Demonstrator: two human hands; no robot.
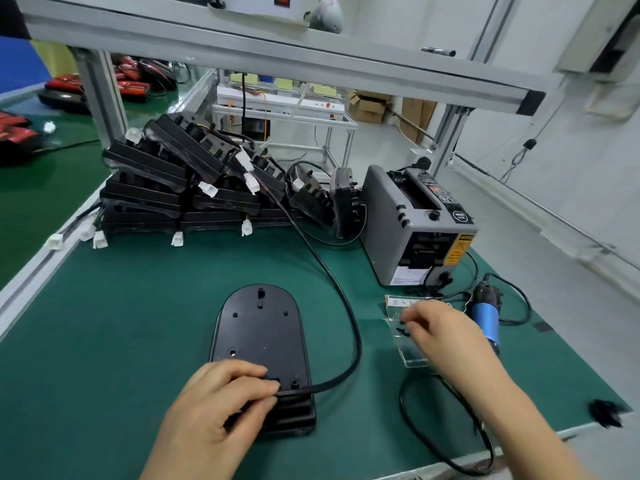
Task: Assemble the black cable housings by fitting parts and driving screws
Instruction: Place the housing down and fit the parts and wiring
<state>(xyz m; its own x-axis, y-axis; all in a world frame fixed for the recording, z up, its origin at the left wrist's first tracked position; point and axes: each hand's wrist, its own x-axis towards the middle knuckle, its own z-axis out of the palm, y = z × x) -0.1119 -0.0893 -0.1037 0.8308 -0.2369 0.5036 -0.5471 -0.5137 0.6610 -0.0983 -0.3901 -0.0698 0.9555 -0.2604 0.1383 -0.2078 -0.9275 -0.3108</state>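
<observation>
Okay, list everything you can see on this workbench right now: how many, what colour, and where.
black housing: one, black, flat on the mat, centre front
black cable: one, black, loops from the housing's near end back toward the stack
housing stack: many, black with white connectors, rear left
benchtop machine: one, grey, rear right
electric screwdriver: one, blue and black, lying right of the bag
clear bag: one, transparent, small dark parts inside, right of the housing
mat: one, green, covers the bench
cardboard boxes: several, brown, background floor
left hand: grips the housing's near end at the cable entry
right hand: fingers over the clear bag, grip unclear
</observation>
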